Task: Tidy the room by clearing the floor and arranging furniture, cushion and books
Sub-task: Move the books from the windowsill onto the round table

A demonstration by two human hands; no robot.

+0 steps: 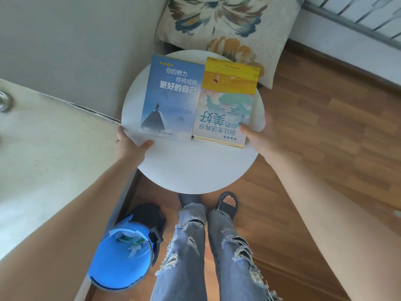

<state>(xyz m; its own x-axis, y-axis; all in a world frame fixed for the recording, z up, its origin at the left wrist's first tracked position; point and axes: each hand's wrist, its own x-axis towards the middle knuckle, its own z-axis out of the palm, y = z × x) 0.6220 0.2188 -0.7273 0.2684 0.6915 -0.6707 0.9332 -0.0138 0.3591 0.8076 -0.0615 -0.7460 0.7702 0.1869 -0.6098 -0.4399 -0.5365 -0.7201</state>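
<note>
Flat on the round white bench: two books, side by side, long edges touching. Long axes both running away from the body, toward the flowered cushion beyond the far rim. Blue book on the left, title upright as seen from the head. Yellow book on the right, turned end for end, title upside down, far corners reaching the bench's far edge.

Left hand clamped on the left rim of the bench: thumb flat on top, just short of the blue book's near corner, fingers tucked below and out of sight. Right hand clamped on the right rim likewise, thumb pressing down on the near corner of the yellow book, fingers hidden under the edge. Both arms stretched forward, one on each side of the bench.

Bench close to a pale wall on the left, over a wooden floor. Below the near rim, ripped jeans and a dark sandal. Beside the left leg, a blue bin, scraps of paper inside.
</note>
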